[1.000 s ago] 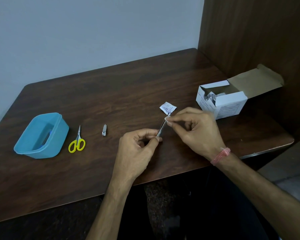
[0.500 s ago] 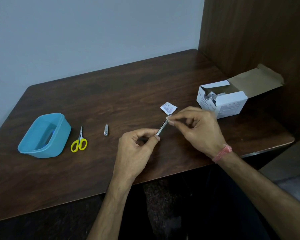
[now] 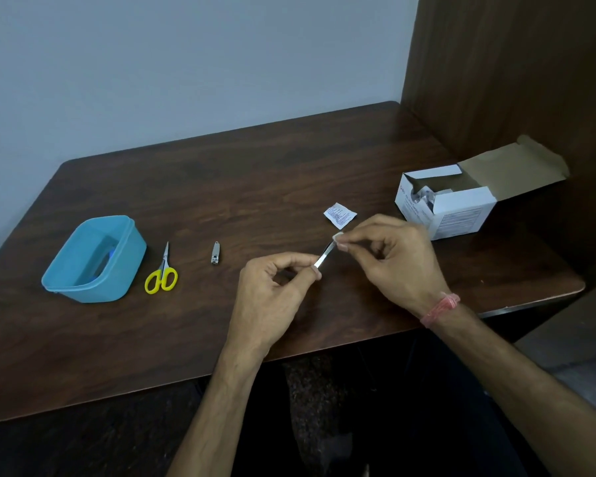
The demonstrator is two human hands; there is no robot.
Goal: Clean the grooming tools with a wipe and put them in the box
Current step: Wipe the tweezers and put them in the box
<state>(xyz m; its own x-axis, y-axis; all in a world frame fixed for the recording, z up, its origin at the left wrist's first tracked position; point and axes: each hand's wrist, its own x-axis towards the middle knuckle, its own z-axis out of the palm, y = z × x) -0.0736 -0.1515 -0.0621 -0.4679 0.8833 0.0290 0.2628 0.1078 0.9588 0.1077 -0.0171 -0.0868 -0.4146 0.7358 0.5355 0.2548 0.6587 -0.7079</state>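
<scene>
My left hand pinches the near end of a thin silver metal tool, which slants up to the right above the table. My right hand pinches a small white wipe around the tool's far tip. Yellow-handled scissors and a small silver nail clipper lie on the dark wooden table, left of my hands. The blue plastic box stands open at the far left, with something blue inside.
A torn white wipe sachet lies just beyond my right hand. An open white cardboard carton of sachets stands at the right, against a brown wooden partition. The table's front edge runs just below my wrists.
My right hand has slid the wipe a little along the tool toward its far tip. My left hand keeps its hold, and the view has shifted slightly.
</scene>
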